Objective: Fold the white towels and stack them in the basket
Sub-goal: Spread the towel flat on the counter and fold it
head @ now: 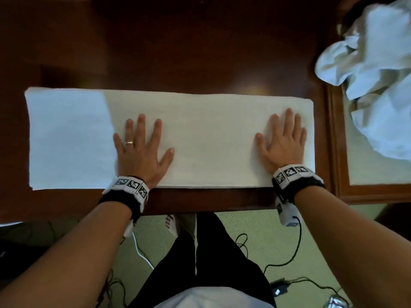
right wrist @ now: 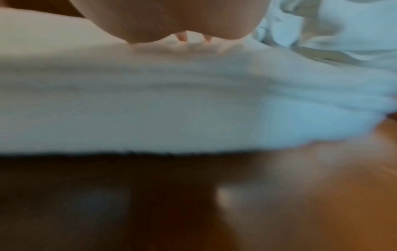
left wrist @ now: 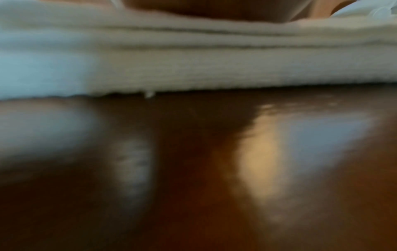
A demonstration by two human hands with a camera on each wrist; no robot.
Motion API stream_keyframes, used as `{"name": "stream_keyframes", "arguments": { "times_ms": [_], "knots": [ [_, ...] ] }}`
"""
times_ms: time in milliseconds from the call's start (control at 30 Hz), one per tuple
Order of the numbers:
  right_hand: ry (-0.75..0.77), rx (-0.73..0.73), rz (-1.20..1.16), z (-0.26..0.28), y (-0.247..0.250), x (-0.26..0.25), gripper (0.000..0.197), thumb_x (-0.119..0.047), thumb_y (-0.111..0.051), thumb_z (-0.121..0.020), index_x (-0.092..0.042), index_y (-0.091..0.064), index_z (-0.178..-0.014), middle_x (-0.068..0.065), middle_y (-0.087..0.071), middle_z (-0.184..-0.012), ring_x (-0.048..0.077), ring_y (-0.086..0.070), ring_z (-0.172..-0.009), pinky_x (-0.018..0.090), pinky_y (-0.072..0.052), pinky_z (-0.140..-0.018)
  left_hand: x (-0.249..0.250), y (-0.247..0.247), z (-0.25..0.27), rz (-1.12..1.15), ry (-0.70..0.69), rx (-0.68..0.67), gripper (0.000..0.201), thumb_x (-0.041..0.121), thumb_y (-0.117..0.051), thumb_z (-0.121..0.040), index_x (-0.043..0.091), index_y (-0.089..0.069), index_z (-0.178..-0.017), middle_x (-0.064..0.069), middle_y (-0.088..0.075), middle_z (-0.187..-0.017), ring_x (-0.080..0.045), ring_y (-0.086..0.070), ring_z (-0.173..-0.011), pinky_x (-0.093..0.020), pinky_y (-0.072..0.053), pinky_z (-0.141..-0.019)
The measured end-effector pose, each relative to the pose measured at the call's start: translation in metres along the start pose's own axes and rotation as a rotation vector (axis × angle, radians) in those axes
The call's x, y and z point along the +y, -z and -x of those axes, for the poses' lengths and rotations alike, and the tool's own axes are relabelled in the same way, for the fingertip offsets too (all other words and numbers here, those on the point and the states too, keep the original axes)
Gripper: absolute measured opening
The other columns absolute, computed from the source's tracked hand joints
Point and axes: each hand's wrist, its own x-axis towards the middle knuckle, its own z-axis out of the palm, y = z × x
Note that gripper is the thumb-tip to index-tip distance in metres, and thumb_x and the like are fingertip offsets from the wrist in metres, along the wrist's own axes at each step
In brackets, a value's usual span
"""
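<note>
A white towel (head: 206, 138), folded into a long strip, lies flat across the dark wooden table (head: 178, 52). My left hand (head: 142, 145) rests palm down on it left of the middle, fingers spread and straight. My right hand (head: 283, 138) lies flat near the towel's right end. The left wrist view shows the towel's layered near edge (left wrist: 193, 68) on the glossy wood, with the heel of my left hand (left wrist: 214, 10) on top. In the right wrist view the towel's edge (right wrist: 171, 110) fills the middle under my right hand (right wrist: 171, 17). No basket is in view.
A heap of crumpled white towels (head: 375, 70) lies on a lower wood-framed table (head: 333, 152) to the right; it also shows as a crumpled white heap (right wrist: 343, 34) in the right wrist view. Cables (head: 289, 252) and a small black box (head: 279, 287) lie on the green floor by my legs.
</note>
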Motion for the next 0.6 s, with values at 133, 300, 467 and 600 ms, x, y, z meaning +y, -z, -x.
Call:
{"name": "stream_keyframes", "arguments": {
  "times_ms": [133,300,467,600],
  "knots": [
    [0.474,-0.045,0.036,-0.003,-0.008,-0.074,0.067,-0.059,-0.028,-0.097,-0.031,-0.016,-0.157,0.009,0.000,-0.166,0.036,0.000,-0.152,0.057,-0.008,-0.121,0.020,-0.009,0.000,-0.030,-0.083,-0.013,0.078,0.074,-0.010,-0.091,0.038,0.004,-0.159,-0.004,0.007,-0.169,-0.037,0.004,-0.154,-0.068,-0.003,-0.117],
    [0.347,-0.093,0.040,-0.023,-0.016,-0.048,0.075,-0.076,-0.017,-0.092,-0.041,-0.001,-0.156,-0.003,0.012,-0.166,0.030,0.013,-0.152,0.055,0.001,-0.121,0.019,-0.012,-0.003,-0.035,-0.060,-0.005,0.078,0.076,-0.009,-0.090,0.041,0.008,-0.158,-0.001,0.010,-0.169,-0.036,0.006,-0.153,-0.068,-0.003,-0.117],
    [-0.079,-0.090,-0.052,-0.007,-0.006,0.026,0.076,-0.071,-0.016,-0.095,-0.033,0.002,-0.158,0.009,0.015,-0.165,0.033,0.015,-0.151,0.057,0.000,-0.121,0.022,-0.010,-0.001,-0.041,-0.048,-0.009,0.079,0.076,-0.006,-0.089,0.040,0.007,-0.158,-0.002,0.010,-0.169,-0.037,0.007,-0.154,-0.070,-0.004,-0.116],
    [0.228,-0.131,-0.005,0.050,-0.017,0.041,0.064,-0.061,-0.017,-0.101,-0.038,0.007,-0.156,0.000,0.021,-0.164,0.025,0.019,-0.151,0.049,0.005,-0.121,0.019,-0.008,0.000,-0.047,-0.036,-0.030,0.078,0.077,-0.004,-0.090,0.041,0.012,-0.157,0.000,0.014,-0.168,-0.036,0.009,-0.153,-0.070,-0.003,-0.115]
  ]
}}
